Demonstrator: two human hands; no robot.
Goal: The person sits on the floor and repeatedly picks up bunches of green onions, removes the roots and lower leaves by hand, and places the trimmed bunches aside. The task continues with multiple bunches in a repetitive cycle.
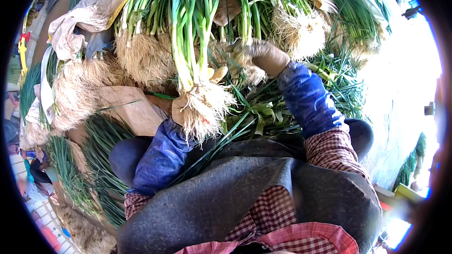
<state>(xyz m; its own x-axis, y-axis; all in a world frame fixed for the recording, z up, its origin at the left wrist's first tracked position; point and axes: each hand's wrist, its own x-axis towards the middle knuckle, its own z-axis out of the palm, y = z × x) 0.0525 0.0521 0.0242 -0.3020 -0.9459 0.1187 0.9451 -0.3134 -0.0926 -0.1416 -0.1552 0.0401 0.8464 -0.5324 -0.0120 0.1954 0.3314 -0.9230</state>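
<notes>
My left hand (179, 108), mostly hidden behind white roots, holds a bunch of green onions (192, 67) upright, roots towards me; pale fingertips show at the bunch's right side. My right hand (265, 54), in a dirty, striped-looking glove, is slightly blurred and closed around the lower stalks of some green onions (245, 24), just right of the held bunch. Roots hang below its fingers. Blue sleeve covers are on both forearms. Beyond the hands lie more green onions (150, 10) with tan, matted roots.
Loose green leaves (268, 113) are heaped between my knees and the bunches. A whitish sack (74, 31) with a yellow edge lies over bundles at the upper left. Further bundles (102, 137) lie at my left. A person (37, 180) is at the far left edge.
</notes>
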